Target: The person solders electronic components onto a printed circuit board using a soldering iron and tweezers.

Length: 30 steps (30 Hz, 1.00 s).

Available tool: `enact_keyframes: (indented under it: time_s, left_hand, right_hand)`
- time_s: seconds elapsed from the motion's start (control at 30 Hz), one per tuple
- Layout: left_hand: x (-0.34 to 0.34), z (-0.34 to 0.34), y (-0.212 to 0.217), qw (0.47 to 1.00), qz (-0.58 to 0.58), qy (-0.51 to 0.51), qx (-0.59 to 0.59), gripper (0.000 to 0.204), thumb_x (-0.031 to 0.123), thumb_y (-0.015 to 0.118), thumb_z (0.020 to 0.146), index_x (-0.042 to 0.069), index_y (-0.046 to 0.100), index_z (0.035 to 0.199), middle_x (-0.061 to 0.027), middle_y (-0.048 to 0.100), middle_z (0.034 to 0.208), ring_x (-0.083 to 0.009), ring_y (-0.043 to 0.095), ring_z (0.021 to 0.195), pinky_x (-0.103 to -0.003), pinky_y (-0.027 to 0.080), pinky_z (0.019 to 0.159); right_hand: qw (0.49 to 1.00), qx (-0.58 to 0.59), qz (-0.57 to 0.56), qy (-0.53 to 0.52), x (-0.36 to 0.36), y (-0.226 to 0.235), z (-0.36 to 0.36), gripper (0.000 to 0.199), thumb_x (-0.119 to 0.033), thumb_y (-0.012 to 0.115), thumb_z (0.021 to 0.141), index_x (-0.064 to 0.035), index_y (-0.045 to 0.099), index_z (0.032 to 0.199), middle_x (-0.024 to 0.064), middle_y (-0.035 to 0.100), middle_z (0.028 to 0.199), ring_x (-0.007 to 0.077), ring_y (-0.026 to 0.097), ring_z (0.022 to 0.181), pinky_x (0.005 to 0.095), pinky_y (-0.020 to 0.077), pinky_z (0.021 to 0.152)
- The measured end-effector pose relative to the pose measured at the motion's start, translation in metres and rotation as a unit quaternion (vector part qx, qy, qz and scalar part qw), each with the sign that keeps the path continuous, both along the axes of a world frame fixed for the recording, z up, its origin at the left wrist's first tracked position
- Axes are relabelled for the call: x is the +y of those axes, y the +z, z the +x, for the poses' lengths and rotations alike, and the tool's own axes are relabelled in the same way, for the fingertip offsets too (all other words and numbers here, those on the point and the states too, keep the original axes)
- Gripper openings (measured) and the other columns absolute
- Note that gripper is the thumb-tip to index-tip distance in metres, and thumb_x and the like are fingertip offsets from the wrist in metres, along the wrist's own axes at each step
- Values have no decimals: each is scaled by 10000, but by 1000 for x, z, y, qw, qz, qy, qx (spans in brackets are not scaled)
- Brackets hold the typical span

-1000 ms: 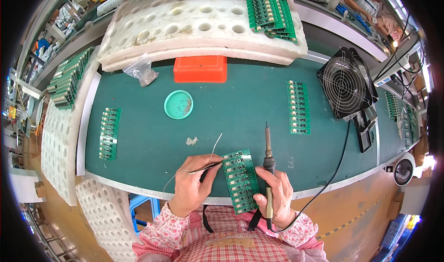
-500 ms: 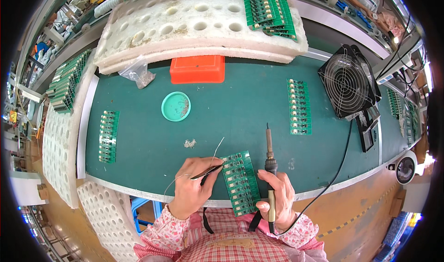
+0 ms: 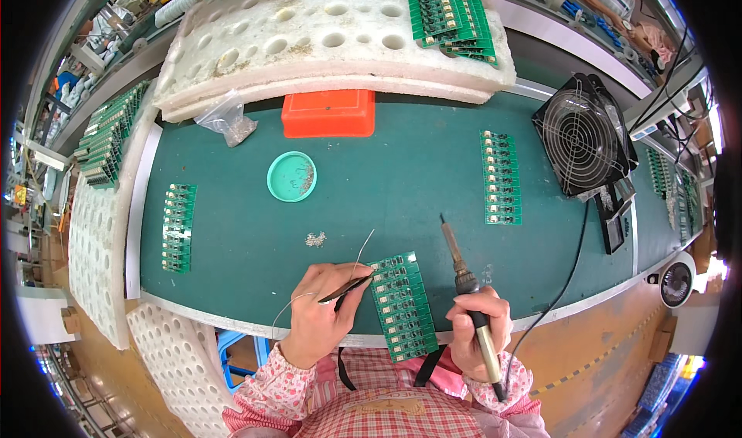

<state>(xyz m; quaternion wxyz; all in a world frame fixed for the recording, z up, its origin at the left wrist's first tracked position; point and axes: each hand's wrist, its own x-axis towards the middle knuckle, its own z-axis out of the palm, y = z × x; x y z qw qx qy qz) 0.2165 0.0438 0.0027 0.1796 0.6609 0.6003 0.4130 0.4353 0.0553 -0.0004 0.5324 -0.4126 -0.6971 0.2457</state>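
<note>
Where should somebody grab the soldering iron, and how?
Probably by its slim handle, coming from the near, right side, as the right hand does. It looks easy to wrap round, and its back end slants toward the near side, while the thin metal tip points away, so stay off that end.

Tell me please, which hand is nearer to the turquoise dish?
Left. The left hand is below the turquoise dish in view; the right hand is farther away, toward the lower right.
</note>
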Motion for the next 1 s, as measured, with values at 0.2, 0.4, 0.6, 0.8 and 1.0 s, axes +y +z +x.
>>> enact_keyframes:
  time_s: [0.2, 0.4, 0.6, 0.8, 1.0]
  left_hand:
    - [-1, 0, -1, 1000, 4, 4, 2, 217, -69, 748, 786, 21, 732, 983, -94, 740, 955, -272, 671, 834, -345, 538, 752]
    - [-1, 0, 0, 1000, 8, -3, 5, 220, -56, 750, 782, 24, 734, 986, -96, 739, 962, -284, 673, 839, -358, 538, 756]
    - [0, -2, -1, 1000, 6, -7, 6, 234, -59, 752, 776, 24, 727, 994, -98, 737, 969, -289, 673, 841, -359, 537, 757]
    - [0, -2, 0, 1000, 11, -13, 4, 246, -63, 753, 774, 24, 721, 1001, -99, 735, 969, -294, 674, 844, -363, 536, 761]
    - [0, -1, 1, 1000, 8, -13, 0, 244, -65, 749, 777, 24, 720, 1002, -101, 733, 969, -296, 673, 844, -364, 534, 765]
  right_hand:
    - [993, 100, -44, 35, 5, 6, -10, 181, -176, 594, 990, -1, 569, 1028, 38, 599, 576, 125, 586, 487, 266, 464, 468]
    - [976, 173, -89, 103, 9, -1, -13, 177, -127, 576, 995, 4, 510, 1094, 120, 671, 710, 140, 664, 612, 259, 517, 551]
    - [974, 163, -83, 130, 14, 0, -16, 206, -145, 576, 1006, -2, 489, 1126, 146, 683, 750, 150, 686, 683, 268, 532, 596]
    - [975, 158, -81, 135, 14, 1, -16, 208, -153, 577, 1007, 0, 495, 1121, 149, 689, 750, 157, 689, 672, 280, 540, 597]
    - [977, 152, -77, 130, 15, 3, -15, 194, -150, 576, 1004, 3, 505, 1100, 150, 685, 743, 157, 687, 651, 288, 558, 610]
